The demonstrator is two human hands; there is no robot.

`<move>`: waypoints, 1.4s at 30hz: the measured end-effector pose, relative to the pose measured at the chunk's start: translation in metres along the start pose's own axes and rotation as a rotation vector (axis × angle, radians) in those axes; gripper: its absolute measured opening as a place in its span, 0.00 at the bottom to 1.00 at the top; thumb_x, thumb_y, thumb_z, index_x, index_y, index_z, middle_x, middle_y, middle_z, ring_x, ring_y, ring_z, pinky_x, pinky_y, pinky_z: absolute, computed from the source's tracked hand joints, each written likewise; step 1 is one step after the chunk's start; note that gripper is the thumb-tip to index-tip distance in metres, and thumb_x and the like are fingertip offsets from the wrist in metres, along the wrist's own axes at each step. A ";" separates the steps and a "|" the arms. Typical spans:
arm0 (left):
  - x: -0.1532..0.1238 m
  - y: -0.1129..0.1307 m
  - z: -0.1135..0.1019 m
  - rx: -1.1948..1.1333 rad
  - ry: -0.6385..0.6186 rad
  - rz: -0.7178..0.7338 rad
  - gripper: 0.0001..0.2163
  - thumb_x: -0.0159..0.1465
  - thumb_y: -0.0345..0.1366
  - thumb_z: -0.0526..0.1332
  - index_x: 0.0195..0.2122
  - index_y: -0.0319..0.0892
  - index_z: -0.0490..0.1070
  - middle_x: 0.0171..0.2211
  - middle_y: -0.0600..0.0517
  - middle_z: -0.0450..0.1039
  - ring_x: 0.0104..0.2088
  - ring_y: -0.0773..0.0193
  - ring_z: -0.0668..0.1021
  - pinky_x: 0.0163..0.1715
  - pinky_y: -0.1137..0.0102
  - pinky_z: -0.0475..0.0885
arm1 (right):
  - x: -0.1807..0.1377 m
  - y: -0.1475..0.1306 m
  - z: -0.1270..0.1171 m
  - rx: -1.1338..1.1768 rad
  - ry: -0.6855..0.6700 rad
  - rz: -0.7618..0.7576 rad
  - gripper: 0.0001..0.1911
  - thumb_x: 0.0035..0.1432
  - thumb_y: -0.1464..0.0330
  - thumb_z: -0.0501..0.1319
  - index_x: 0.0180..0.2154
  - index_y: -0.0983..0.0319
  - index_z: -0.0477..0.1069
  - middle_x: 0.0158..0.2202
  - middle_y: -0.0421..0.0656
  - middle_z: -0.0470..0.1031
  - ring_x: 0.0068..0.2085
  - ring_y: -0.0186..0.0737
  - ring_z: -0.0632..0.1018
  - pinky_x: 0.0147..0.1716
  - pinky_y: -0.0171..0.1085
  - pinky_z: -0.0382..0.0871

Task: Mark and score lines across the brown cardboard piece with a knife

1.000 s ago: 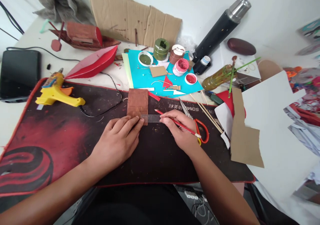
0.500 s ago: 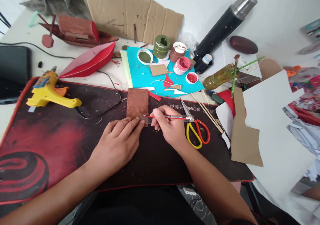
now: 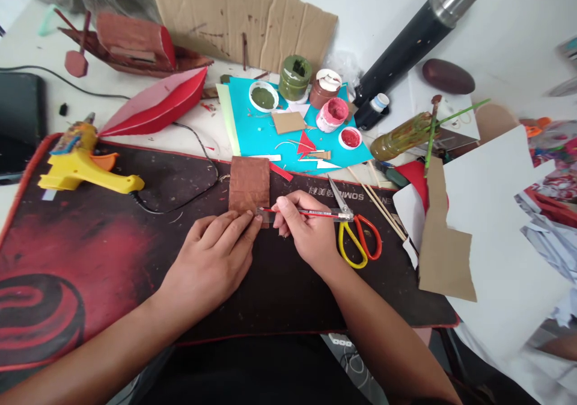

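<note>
My left hand [image 3: 216, 249] lies palm down with its fingers stretched out. Its fingertips press on the lower end of a brown-painted cardboard piece [image 3: 249, 179] and the left end of a clear ruler [image 3: 267, 216]. In my right hand [image 3: 306, 228] is a slim red pencil [image 3: 311, 212], pinched between thumb and fingers. It lies nearly level along the ruler, its tip over the brown piece close to my left fingertips. Scissors [image 3: 353, 237] with one yellow and one red handle rest just right of my right hand. Part of the ruler is hidden by my fingers.
A yellow glue gun [image 3: 90, 167] lies on the dark mat [image 3: 288, 297] at left. Behind stand a red paper boat shape [image 3: 157, 107], a brown model boat [image 3: 135, 44] and paint jars [image 3: 295, 77] on blue paper [image 3: 243, 134]. Sticks [image 3: 378, 204] and cut cardboard [image 3: 444, 255] lie right.
The view has shifted slightly, so the background items sit a little differently. Both hands keep nearly the same pose on the ruler and pencil.
</note>
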State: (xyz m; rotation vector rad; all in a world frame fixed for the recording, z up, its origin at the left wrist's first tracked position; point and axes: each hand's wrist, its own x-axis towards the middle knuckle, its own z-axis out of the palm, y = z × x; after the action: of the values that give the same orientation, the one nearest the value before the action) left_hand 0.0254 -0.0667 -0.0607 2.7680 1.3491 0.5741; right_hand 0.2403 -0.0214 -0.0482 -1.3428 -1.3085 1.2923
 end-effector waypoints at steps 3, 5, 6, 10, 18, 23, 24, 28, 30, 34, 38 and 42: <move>0.001 0.000 -0.001 0.021 -0.006 0.011 0.24 0.74 0.30 0.62 0.71 0.36 0.72 0.59 0.38 0.83 0.58 0.43 0.82 0.54 0.50 0.77 | 0.000 0.000 0.000 0.009 -0.006 -0.007 0.22 0.76 0.47 0.66 0.36 0.56 0.78 0.27 0.38 0.80 0.25 0.35 0.78 0.26 0.35 0.74; 0.001 0.000 -0.002 0.027 -0.007 0.011 0.22 0.75 0.30 0.62 0.69 0.36 0.73 0.59 0.38 0.83 0.58 0.43 0.82 0.54 0.50 0.77 | 0.000 0.000 0.001 0.019 -0.002 -0.004 0.22 0.76 0.48 0.66 0.36 0.56 0.78 0.27 0.38 0.80 0.25 0.34 0.78 0.26 0.35 0.74; 0.002 0.000 -0.003 0.026 -0.006 0.013 0.22 0.75 0.30 0.62 0.69 0.36 0.73 0.59 0.38 0.83 0.57 0.43 0.82 0.54 0.50 0.77 | 0.000 0.000 0.001 0.024 0.002 -0.002 0.21 0.76 0.48 0.67 0.36 0.56 0.78 0.27 0.37 0.80 0.24 0.34 0.78 0.26 0.35 0.74; 0.002 0.000 -0.003 0.015 0.003 0.016 0.23 0.74 0.30 0.63 0.69 0.34 0.72 0.59 0.37 0.83 0.57 0.43 0.82 0.54 0.50 0.76 | 0.000 0.001 0.001 0.013 0.015 0.004 0.22 0.76 0.48 0.66 0.36 0.56 0.78 0.27 0.37 0.80 0.24 0.34 0.78 0.26 0.34 0.74; 0.001 0.000 -0.003 -0.017 -0.010 -0.004 0.29 0.74 0.30 0.63 0.75 0.38 0.67 0.60 0.38 0.83 0.58 0.43 0.82 0.55 0.50 0.76 | 0.000 0.001 0.001 -0.057 -0.001 0.008 0.22 0.76 0.46 0.65 0.37 0.56 0.78 0.27 0.38 0.81 0.25 0.35 0.80 0.27 0.35 0.76; -0.001 0.000 -0.001 -0.047 -0.012 -0.031 0.33 0.73 0.30 0.63 0.79 0.40 0.62 0.61 0.39 0.82 0.59 0.41 0.82 0.55 0.48 0.78 | 0.000 0.002 0.001 -0.081 -0.004 0.016 0.23 0.76 0.44 0.65 0.37 0.55 0.78 0.28 0.38 0.81 0.25 0.36 0.80 0.26 0.36 0.76; -0.001 0.000 -0.001 -0.048 -0.012 -0.030 0.34 0.73 0.30 0.64 0.79 0.40 0.61 0.61 0.39 0.82 0.59 0.41 0.82 0.55 0.48 0.78 | 0.001 0.002 0.001 -0.084 -0.006 0.018 0.23 0.76 0.44 0.65 0.37 0.55 0.78 0.28 0.38 0.81 0.25 0.36 0.80 0.26 0.36 0.76; 0.001 0.000 -0.002 -0.017 -0.007 0.001 0.29 0.73 0.29 0.64 0.76 0.35 0.66 0.60 0.38 0.83 0.58 0.42 0.82 0.54 0.49 0.76 | 0.001 0.002 0.001 -0.086 -0.012 0.025 0.23 0.76 0.44 0.65 0.37 0.55 0.78 0.27 0.38 0.81 0.25 0.36 0.81 0.27 0.35 0.76; 0.001 0.000 -0.002 -0.006 -0.006 0.008 0.28 0.73 0.29 0.64 0.75 0.34 0.67 0.60 0.37 0.83 0.58 0.42 0.82 0.54 0.49 0.76 | 0.001 0.002 0.001 -0.075 -0.015 0.023 0.23 0.76 0.45 0.65 0.37 0.55 0.78 0.27 0.37 0.81 0.25 0.36 0.80 0.27 0.35 0.76; 0.000 0.000 -0.001 -0.029 -0.006 -0.015 0.31 0.73 0.30 0.63 0.77 0.39 0.65 0.60 0.39 0.83 0.59 0.42 0.82 0.55 0.50 0.76 | 0.002 0.002 0.001 -0.063 -0.011 0.019 0.23 0.76 0.45 0.65 0.36 0.55 0.77 0.27 0.38 0.81 0.26 0.36 0.80 0.27 0.35 0.76; -0.001 0.000 0.000 -0.040 -0.006 -0.028 0.32 0.73 0.30 0.63 0.78 0.41 0.64 0.61 0.39 0.83 0.59 0.42 0.82 0.56 0.49 0.77 | 0.001 0.002 0.001 -0.068 -0.013 0.028 0.24 0.75 0.43 0.65 0.37 0.56 0.77 0.27 0.38 0.81 0.26 0.36 0.81 0.26 0.35 0.76; 0.000 0.000 -0.001 -0.014 0.006 0.006 0.27 0.73 0.29 0.64 0.73 0.37 0.70 0.60 0.38 0.83 0.59 0.43 0.82 0.55 0.50 0.76 | 0.001 0.003 0.001 -0.053 -0.001 0.026 0.25 0.75 0.43 0.65 0.37 0.56 0.78 0.27 0.38 0.81 0.25 0.36 0.80 0.25 0.35 0.75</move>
State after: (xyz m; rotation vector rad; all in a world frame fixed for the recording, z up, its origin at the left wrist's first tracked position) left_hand 0.0247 -0.0669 -0.0597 2.7628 1.3329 0.5901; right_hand 0.2395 -0.0209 -0.0515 -1.4001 -1.3382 1.2846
